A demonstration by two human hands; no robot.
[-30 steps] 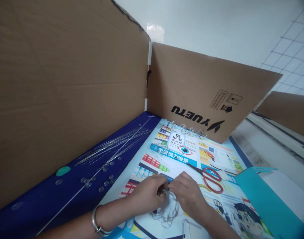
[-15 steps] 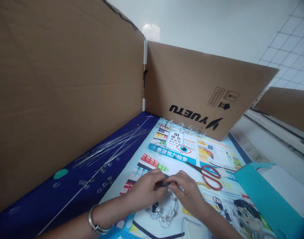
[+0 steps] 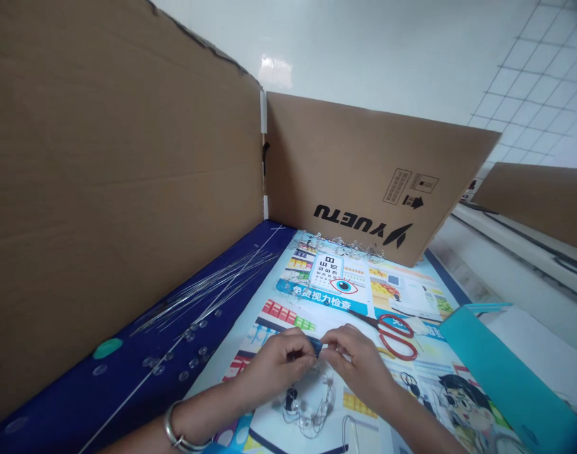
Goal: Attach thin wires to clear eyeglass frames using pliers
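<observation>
My left hand (image 3: 284, 360) is closed in a pinch, thumb against fingers, at the upper part of a loop of thin wire strung with clear beads (image 3: 308, 420). Across from it my right hand (image 3: 359, 362) pinches at the same loop, a small gap between the two sets of fingertips. The loop shows below the hands over the printed mat, with a dark piece (image 3: 291, 398) on its left side. The exact bit between the fingertips is too small to make out. A bent wire (image 3: 349, 430) lies nearer to me.
Red-handled scissors (image 3: 367, 320) lie beyond my right hand. On the blue surface at left are straight wires (image 3: 198, 290), loose clear beads (image 3: 193, 363) and a green disc (image 3: 108, 348). More beaded wire (image 3: 359, 247) lies along the cardboard wall (image 3: 354, 157). A teal folder (image 3: 501, 369) is at right.
The fingertips have drawn slightly apart, while both hands still pinch at the beaded loop. The whole view has shifted a little.
</observation>
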